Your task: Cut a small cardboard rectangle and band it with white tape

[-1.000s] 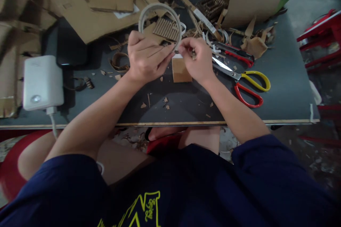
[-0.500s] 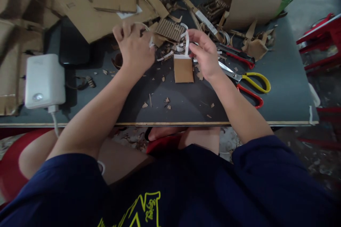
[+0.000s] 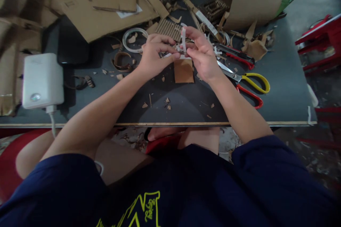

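Observation:
My right hand [image 3: 204, 55] pinches a thin white strip [image 3: 184, 39] that stands up from its fingertips, above the far edge of a small square piece of cardboard [image 3: 183, 71]. My left hand [image 3: 158, 55] has come in from the left, its fingers stretched toward the strip and its thumb near the cardboard's far left corner. I cannot tell whether the thumb touches it. Another white strip lies along that far edge, partly hidden by the fingers. Behind the hands sits a slatted piece of corrugated cardboard [image 3: 169, 29].
Scissors [image 3: 239, 77] and a red utility knife [image 3: 237, 55] lie right of my right hand. A white tape ring [image 3: 135, 40] and a curled brown band [image 3: 123, 61] lie left. Cardboard sheets [image 3: 106, 21], a cardboard tube [image 3: 253, 1] and a white power adapter [image 3: 43, 81] surround the work area.
My left hand has moved right and nearer, leaving the white tape ring uncovered on the table. My right hand has shifted slightly left with the strip still pinched.

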`<state>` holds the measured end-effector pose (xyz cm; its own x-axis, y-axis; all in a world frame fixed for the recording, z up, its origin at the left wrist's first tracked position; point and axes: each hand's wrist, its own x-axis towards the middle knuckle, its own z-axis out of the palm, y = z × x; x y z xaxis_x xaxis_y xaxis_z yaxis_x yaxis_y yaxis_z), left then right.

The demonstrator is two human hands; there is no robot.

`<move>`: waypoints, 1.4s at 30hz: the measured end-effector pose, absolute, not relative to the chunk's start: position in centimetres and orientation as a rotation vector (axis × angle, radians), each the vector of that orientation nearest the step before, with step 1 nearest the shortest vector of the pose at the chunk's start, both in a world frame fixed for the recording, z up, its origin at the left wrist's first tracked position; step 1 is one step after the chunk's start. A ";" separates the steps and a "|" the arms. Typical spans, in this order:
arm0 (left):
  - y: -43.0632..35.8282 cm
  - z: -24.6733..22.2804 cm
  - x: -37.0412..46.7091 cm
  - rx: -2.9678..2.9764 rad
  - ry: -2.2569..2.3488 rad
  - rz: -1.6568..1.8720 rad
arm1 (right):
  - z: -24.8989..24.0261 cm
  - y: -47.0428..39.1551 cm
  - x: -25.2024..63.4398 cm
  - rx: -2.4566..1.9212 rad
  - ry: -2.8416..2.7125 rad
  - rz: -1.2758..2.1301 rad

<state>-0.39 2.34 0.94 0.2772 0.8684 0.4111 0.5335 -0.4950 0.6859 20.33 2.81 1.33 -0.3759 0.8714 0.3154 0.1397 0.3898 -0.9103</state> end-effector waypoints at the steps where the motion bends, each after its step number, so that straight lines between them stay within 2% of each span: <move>1: 2.4 0.9 -0.5 2.137 1.261 1.096 | 1.3 2.8 20.3 -0.876 -1.775 1.073; 11: 2.7 -0.1 -0.1 2.153 1.314 1.143 | 1.7 2.2 19.9 -0.824 -1.706 1.271; 22: 2.1 1.3 -0.1 2.164 1.425 1.035 | 2.1 2.0 19.9 -0.959 -1.814 1.150; 30: 2.2 1.1 -0.4 2.171 1.451 1.081 | 2.8 1.3 20.3 -0.977 -1.826 1.156; 38: 3.1 0.3 -0.3 1.968 1.385 1.295 | 3.1 1.2 20.3 -0.930 -1.866 1.176; 42: 2.9 0.7 -0.5 2.018 1.368 1.459 | 1.7 2.4 20.3 -0.959 -1.814 1.053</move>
